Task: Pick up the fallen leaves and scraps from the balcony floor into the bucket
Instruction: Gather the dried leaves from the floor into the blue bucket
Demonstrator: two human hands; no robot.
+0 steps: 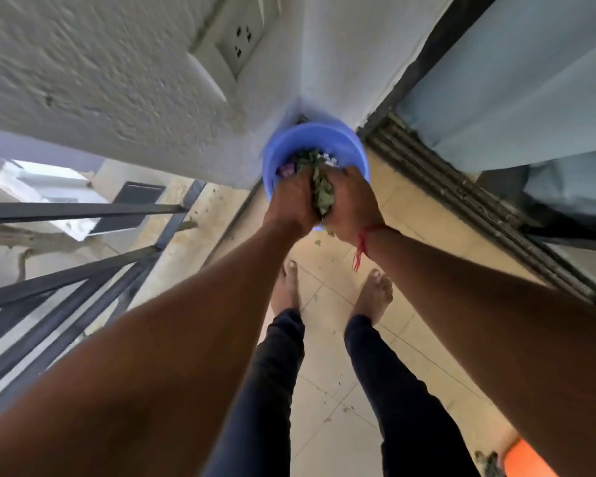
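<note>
A blue plastic bucket stands in the corner of the balcony floor, against the white wall. Inside it lie green leaves and pale scraps. My left hand and my right hand are cupped together over the bucket's near rim. Between them they hold a bunch of green and dry leaves. A red thread is tied round my right wrist. A few small leaf bits lie on the tiles just below my hands.
My bare feet stand on beige tiles with small scattered scraps. A black metal railing runs along the left. A sliding door track runs along the right. An orange object sits at the bottom right.
</note>
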